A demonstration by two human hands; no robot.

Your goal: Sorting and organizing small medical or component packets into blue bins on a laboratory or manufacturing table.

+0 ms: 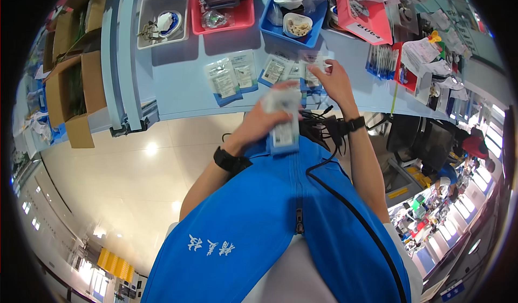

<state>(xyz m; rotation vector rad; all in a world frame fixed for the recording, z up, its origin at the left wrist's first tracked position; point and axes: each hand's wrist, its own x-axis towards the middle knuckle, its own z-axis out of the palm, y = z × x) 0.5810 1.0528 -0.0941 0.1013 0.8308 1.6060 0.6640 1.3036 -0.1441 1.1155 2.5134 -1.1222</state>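
My left hand (258,121), slightly blurred, grips a small flat plastic packet (284,133) with a blue lower edge, held in front of my jacket. My right hand (339,84) is farther forward over the table, with thumb and fingertips pinching the edge of a similar packet (313,77). Left of that one lie more packets: one printed packet (274,69) in the middle, and a pair at the left, a nearer packet (224,79) overlapping a farther packet (245,72). The left hand partly hides what lies between the two hands.
Along the table's back stand a white bin (162,42), a red bin (223,30), a blue bin (270,31) and a tilted red bin (349,19). At right, packets stand stacked (380,64). Black cables (318,124) hang at the front edge. Cardboard boxes (93,82) are at left.
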